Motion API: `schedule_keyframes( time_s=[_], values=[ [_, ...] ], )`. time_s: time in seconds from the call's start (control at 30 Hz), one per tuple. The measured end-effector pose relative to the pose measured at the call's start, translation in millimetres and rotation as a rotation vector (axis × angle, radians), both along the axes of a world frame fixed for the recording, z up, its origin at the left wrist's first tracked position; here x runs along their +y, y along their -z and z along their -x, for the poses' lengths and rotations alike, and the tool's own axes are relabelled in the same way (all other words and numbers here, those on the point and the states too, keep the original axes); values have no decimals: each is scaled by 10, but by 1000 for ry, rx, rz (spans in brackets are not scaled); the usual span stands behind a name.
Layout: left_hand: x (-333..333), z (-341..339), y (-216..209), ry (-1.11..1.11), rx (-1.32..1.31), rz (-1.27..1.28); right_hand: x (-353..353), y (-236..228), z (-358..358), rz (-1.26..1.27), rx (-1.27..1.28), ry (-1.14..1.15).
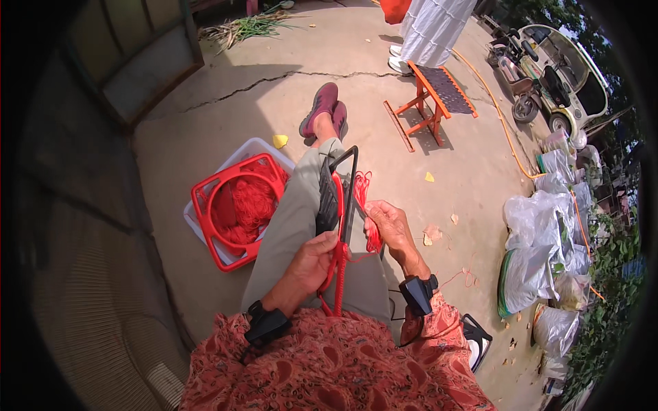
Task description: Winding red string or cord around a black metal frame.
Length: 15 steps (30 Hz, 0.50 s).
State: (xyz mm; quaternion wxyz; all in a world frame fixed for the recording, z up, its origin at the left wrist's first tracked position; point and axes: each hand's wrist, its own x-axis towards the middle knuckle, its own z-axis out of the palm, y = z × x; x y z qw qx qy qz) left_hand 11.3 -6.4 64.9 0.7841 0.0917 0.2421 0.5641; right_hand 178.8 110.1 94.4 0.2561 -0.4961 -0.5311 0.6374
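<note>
Fingers of the left hand [308, 266] are closed together, thumb against forefinger, and clamped on a thick red cord [340, 282], just beside the lower part of a black metal frame [351, 185]. Those of the right hand [392, 225] are bent inward and closed on a looped skein of red twine [362, 185], which hangs out past the grip above and below; how each fingertip sits cannot be told, as some are hidden.

The frame is held over the lap, between the two hands, and seems to be propped against the grey trousers [284, 229]. It is probably steadied there by the legs, so that both hands are left free for the cord. The twine is likely kept bundled so that a long length can be handled without snagging.

Beside the left leg a pale plastic bin [255, 146] is set, with a red plastic ring-frame [208, 222] laid at a slant on it; a tangle of red twine [243, 205] is seen through the round opening, presumably placed within easy reach. Well apart from the hands, an orange folding stool [445, 92] with a dark woven seat is stood on the concrete [466, 178].
</note>
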Motion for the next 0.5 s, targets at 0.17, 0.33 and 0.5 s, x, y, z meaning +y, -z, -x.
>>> schedule_keyframes(
  time_s=[0.17,0.33,0.5],
  values=[
    [24,-21,-100,-13,40,69,-332,178,85,66,211,-131],
    [25,-42,-10,-64,29,121,-388,-17,182,195,255,-147],
    [41,-77,-72,-96,-1,169,-413,125,98,-165,78,-235]
  ],
)
